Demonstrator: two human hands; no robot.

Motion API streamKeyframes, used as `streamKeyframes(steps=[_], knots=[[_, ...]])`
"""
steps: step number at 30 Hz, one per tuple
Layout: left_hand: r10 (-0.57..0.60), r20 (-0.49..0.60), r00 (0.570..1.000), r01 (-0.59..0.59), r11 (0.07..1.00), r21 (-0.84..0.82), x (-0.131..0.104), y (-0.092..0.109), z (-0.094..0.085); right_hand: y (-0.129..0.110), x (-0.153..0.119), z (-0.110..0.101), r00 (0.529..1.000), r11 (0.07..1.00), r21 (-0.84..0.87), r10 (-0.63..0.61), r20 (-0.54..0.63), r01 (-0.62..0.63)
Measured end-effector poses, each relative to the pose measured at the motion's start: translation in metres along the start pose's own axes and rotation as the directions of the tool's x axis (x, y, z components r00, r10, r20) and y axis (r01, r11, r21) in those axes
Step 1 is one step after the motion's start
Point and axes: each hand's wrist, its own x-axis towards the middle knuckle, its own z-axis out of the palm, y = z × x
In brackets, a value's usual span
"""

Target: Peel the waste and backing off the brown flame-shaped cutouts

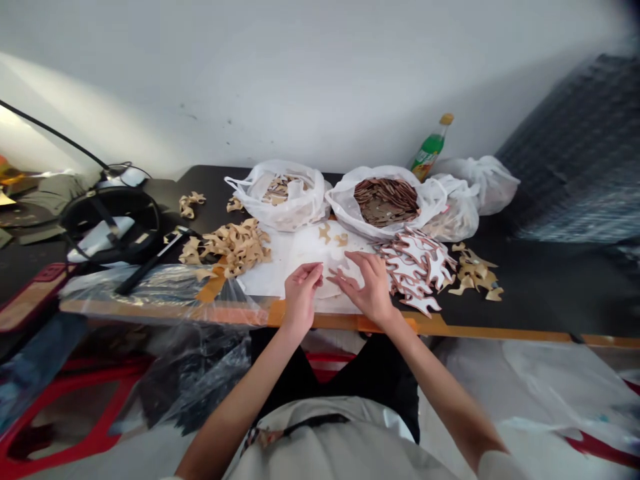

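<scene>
two bare hands work over a sheet of white paper (273, 272) at the near edge of the black table (530, 283). the left hand (301, 295) is narrow, thumb and fingertips drawn together; i cannot tell whether anything is pinched between them. the right hand (373, 287) is wider, thumb and forefinger apart, reaching in toward the left. a pale piece (342, 260) shows by its fingers, too blurred to tell whether it is held or lying on the paper. just beyond, two small tan pieces (325, 233) lie flat on the paper, near each other.

right of the right hand, and close to it, is a heap of white pieces (415, 267) with brown edges, overlapping one another. farther right, a small group of curled tan scraps (475, 273) sits on the table. a larger tan heap (233, 247) stands left of the paper.

behind the paper are two open plastic bags: the left bag (303, 217) has tan pieces in it, the right bag (345, 200) a mass of brown pieces (386, 201). more bags (493, 185) stand right of these, with a green bottle (429, 152) behind, tilted to the right. at left a black-handled tool (153, 263) lies across clear plastic (170, 283), near a black headset (113, 230).
</scene>
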Motion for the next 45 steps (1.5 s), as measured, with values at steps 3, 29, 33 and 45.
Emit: streamKeyframes(steps=[3,29,33,45], knots=[[-0.002,0.029,1.0,0.001,0.999,0.048,-0.002,-0.006,-0.004,-0.001,-0.001,0.003,0.999,0.998,-0.058,-0.02,0.043,0.023],[0.224,0.594,0.773,-0.628,0.406,0.664,0.038,-0.017,-0.037,0.036,-0.011,0.018,0.998,0.956,-0.292,-0.024,0.058,0.04],[0.161,0.665,0.729,-0.683,0.125,0.719,0.036,-0.023,-0.034,0.042,-0.012,0.017,0.998,0.97,-0.241,0.031,-0.061,-0.045],[0.108,0.64,0.761,-0.633,-0.092,0.768,0.023,-0.005,-0.021,0.033,-0.011,0.005,0.993,0.987,0.116,0.108,0.037,-0.112]])
